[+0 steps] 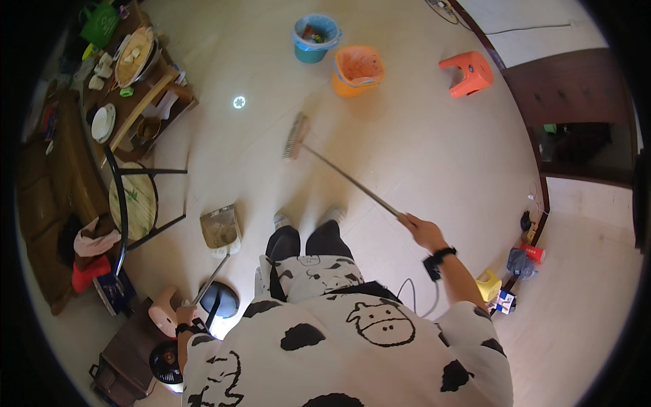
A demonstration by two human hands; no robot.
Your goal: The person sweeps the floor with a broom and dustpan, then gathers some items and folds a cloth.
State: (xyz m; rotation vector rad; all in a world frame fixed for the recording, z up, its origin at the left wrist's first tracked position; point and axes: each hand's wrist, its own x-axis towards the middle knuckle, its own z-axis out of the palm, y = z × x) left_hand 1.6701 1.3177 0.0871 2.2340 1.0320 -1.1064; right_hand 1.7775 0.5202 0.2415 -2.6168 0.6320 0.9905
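Observation:
My right hand (425, 233) grips the end of a long-handled broom (356, 184). Its bristle head (296, 137) is slightly blurred and lies out over the pale tiled floor (264, 188), short of the two bins. Low on the left, my left hand (186, 314) is closed around the handle of a long-handled dustpan (220, 229). The pan's scoop stands beside my left foot, with a dusty, stained inside. My feet in light shoes (283, 221) are between the broom head and my body.
A teal bin (311, 54) with rubbish and an orange bin (351, 89) stand ahead. To the right is a red plastic stool (475, 74). At left are a cluttered wooden table (175, 104), a round-seated stool (133, 203) with black legs and a wooden bench (51, 203). A fan (167, 362) is low left.

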